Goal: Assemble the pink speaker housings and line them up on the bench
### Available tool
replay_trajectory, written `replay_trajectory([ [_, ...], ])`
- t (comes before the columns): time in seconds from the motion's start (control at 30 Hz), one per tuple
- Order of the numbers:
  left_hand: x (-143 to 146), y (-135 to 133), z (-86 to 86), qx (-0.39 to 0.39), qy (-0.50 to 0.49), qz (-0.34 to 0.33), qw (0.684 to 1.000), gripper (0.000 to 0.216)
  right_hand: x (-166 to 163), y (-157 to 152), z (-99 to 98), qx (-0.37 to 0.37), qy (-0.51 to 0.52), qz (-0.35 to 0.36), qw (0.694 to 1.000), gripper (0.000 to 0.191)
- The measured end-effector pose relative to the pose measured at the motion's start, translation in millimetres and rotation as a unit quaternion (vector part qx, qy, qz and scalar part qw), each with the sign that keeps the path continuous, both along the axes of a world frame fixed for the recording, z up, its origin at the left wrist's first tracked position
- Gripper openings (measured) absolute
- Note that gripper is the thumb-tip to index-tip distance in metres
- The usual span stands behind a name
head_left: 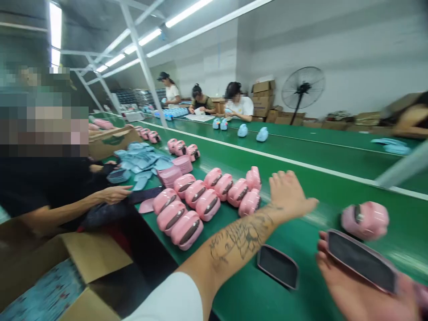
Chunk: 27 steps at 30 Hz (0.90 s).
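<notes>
My left hand [290,196] reaches out over the green belt, fingers stretched and thumb spread, with nothing in it. Just left of it stand several glossy pink rounded shells [238,191], each with a dark slot. At the lower right, my right hand [364,294] is palm up and holds a pink-rimmed dark panel [363,261]. Beyond that hand, a pink shell [369,218] rests on the belt. A similar dark panel [278,266] lies flat below my left forearm. A pink piece at the right edge is cut off and unclear.
A co-worker's hand [115,195] is at the left, near stacked pink panels [170,175] and a pile of light-blue pieces [142,158]. An open carton [96,258] stands lower left. Blue shells [262,134] sit farther across the green belt [321,189]. A slanted metal post [406,165] rises right.
</notes>
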<state>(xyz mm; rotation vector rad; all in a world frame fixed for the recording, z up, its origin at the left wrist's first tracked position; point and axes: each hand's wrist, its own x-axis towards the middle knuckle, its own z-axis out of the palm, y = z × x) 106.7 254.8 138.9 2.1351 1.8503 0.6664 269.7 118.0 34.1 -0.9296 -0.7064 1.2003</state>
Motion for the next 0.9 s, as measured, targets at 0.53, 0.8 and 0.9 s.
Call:
replay_trajectory([
  [0.53,38.7,65.4,-10.1,-0.167,-0.311,0.085,0.932,0.041,-1.9,5.6,28.7,-0.024,0.201,0.056,0.978,0.078],
  [0.8,-24.0,-43.7,2.9,-0.328,-0.587,-0.06,0.737,0.049,1.8,-12.9,64.4,0.106,0.144,-0.072,0.981,0.076],
  [0.9,-56.6,-100.8,-11.0,-0.413,-0.621,-0.058,0.663,0.053,-24.0,-31.4,78.6,0.121,0.145,-0.082,0.979,0.073],
])
